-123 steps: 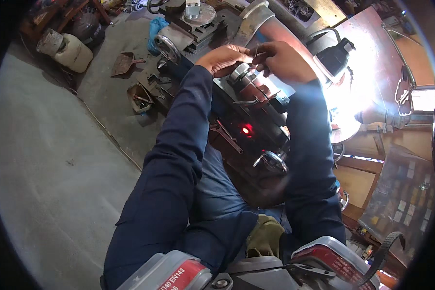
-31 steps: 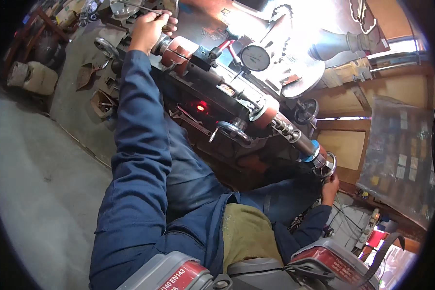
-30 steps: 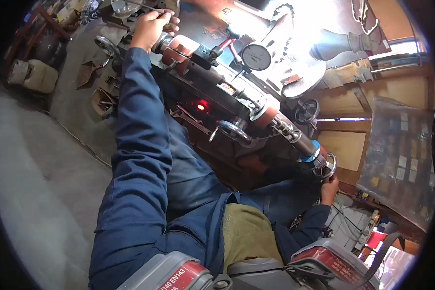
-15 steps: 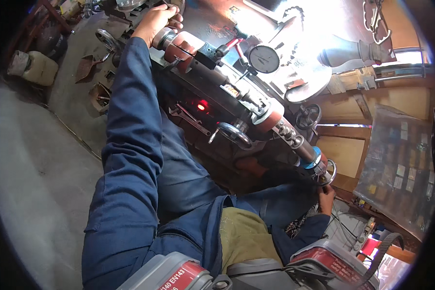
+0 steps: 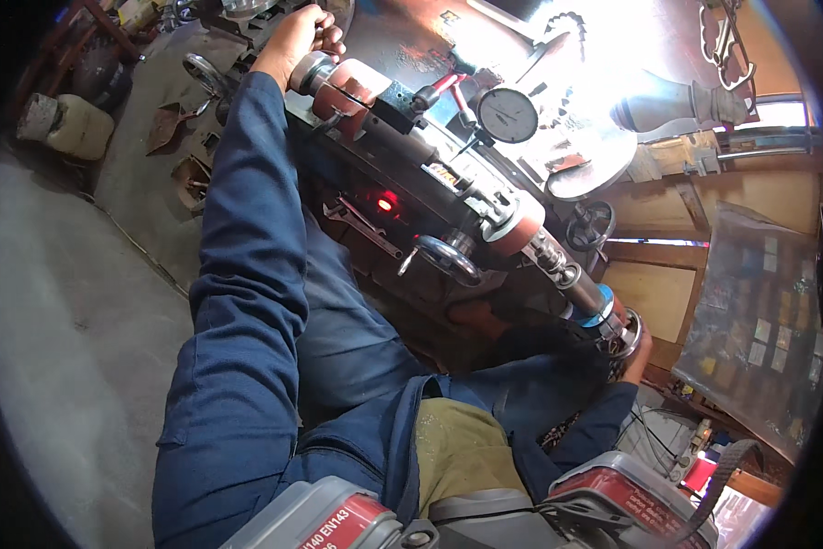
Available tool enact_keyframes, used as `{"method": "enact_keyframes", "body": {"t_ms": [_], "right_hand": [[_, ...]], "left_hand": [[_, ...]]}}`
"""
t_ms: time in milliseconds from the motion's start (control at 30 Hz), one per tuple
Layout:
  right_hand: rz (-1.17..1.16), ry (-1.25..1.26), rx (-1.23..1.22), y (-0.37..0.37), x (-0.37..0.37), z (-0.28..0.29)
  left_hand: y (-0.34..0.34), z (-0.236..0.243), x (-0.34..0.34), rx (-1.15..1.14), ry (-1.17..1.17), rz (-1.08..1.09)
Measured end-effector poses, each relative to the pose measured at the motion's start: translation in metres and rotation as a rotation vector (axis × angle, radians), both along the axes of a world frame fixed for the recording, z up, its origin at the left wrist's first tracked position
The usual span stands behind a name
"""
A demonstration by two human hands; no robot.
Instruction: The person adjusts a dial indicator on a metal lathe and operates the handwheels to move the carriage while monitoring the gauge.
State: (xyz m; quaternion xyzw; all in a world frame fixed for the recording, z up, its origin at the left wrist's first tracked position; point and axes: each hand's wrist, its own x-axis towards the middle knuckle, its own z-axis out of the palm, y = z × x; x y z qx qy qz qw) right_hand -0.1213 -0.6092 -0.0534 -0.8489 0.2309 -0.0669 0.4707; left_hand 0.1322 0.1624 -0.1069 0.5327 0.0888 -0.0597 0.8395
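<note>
Head view, from the left side: a pale plastic jug [image 5: 73, 126] stands on the concrete floor [image 5: 64, 348], well to the left of the left hand [image 5: 300, 35], with bent scraps of rusty sheet metal [image 5: 169, 128] between them. That hand, at the end of a blue-sleeved arm, is closed in a fist around a handle at the far end of the long machine bed [image 5: 411, 174], just beside a round metal collar [image 5: 313, 69] and a reddish block [image 5: 355, 90] to its right. Below and right of that grip, a spanner [image 5: 361, 224] lies on the dark machine body next to a glowing red indicator lamp [image 5: 386, 203]. Further right, a round dial gauge [image 5: 508, 114] stands above the bed, and a curved chrome handle [image 5: 446, 258] sticks out beneath it. A shaft with a blue ring [image 5: 599, 306] runs down to the right hand [image 5: 633, 352], whose fingers wrap around a round metal handwheel [image 5: 624, 334] at the near end; only part of this hand shows. To the right of it hangs a clear plastic bag [image 5: 759, 320] of small packets against wooden boards.
</note>
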Motion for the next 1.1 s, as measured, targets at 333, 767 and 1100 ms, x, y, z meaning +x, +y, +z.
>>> {"method": "enact_keyframes", "body": {"t_ms": [333, 767, 1100], "right_hand": [[0.161, 0.430, -0.084, -0.016, -0.053, 0.024], [0.073, 0.195, 0.193, -0.029, -0.020, -0.022], [-0.023, 0.086, 0.232, -0.003, 0.001, 0.003]], "left_hand": [[-0.001, 0.003, -0.004, -0.021, 0.043, 0.031], [0.005, -0.004, 0.005, -0.008, -0.031, -0.001], [-0.026, 0.022, -0.011, -0.048, -0.022, 0.176]]}}
